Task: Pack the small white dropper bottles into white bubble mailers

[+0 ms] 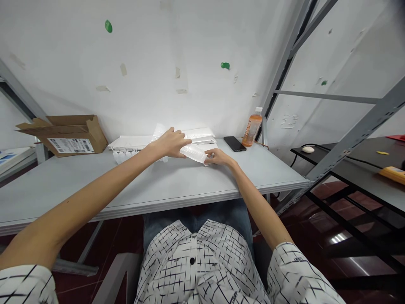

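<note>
A short strip of what looks like white bubble wrap point(193, 153) stretches between my two hands just above the table. My left hand point(172, 142) reaches over its left end, thumb along the top edge and fingers closed around it. At the right end, my right hand point(219, 157) pinches the corner between thumb and fingers. Just behind the hands lies a stack of flat white sheets or envelopes point(202, 134), partly hidden by my left hand. Clear, crumpled plastic pieces point(122, 156) hang at the front of the white pile point(131, 142) on the left.
An opened cardboard box point(72, 137) with a label stands at the table's back left. To the right are a black phone point(234, 144) and an orange drink bottle point(252, 127) near a metal frame post. The grey table point(177, 185) backs onto a white wall.
</note>
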Motion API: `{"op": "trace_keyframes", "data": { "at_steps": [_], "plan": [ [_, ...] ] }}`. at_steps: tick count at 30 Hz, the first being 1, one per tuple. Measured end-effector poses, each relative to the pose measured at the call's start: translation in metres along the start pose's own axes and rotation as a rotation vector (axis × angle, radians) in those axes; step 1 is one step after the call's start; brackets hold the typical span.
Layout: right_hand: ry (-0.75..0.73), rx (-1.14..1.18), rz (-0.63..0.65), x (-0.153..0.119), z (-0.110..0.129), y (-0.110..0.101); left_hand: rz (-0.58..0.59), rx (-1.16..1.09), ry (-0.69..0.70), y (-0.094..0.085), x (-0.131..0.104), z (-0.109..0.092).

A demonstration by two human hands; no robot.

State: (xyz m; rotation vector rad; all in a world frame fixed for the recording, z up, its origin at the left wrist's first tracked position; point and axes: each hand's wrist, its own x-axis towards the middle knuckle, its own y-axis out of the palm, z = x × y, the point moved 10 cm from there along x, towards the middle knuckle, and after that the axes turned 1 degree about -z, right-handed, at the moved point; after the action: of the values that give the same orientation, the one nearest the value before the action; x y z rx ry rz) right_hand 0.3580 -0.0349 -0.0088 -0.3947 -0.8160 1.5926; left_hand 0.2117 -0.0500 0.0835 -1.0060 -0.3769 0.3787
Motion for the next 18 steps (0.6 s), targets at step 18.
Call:
{"op": "trace_keyframes", "data": {
  "at_steps": [18],
  "plan": [
    [0.074, -0.17, -0.076, -0.003, -0.006, -0.014, 0.035, 0.033, -0.035, 0.001, -0.012, 0.007]
  ]
}}
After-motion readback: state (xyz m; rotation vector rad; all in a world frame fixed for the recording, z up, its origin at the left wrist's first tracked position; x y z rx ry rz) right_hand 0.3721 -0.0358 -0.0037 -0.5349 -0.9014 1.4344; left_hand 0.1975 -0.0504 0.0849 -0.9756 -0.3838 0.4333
